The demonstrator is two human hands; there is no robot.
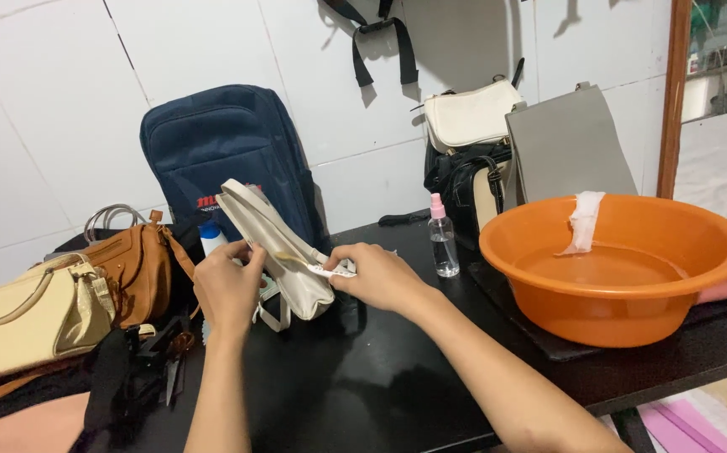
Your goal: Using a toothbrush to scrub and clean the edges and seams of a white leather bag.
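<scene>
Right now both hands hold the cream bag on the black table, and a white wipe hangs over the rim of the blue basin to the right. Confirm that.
One detail is wrong: the basin is orange, not blue. The head view shows the white wipe draped over its rim. The rest stands: the left hand and the right hand hold the cream bag on the black table.

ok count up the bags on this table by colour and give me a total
Navy backpack: 1
Brown handbag: 1
Yellow handbag: 1
Cream bag, held by the left hand and right hand: 1
White handbag: 1
Black bag: 1
Grey bag: 1
Total: 7 bags
</scene>
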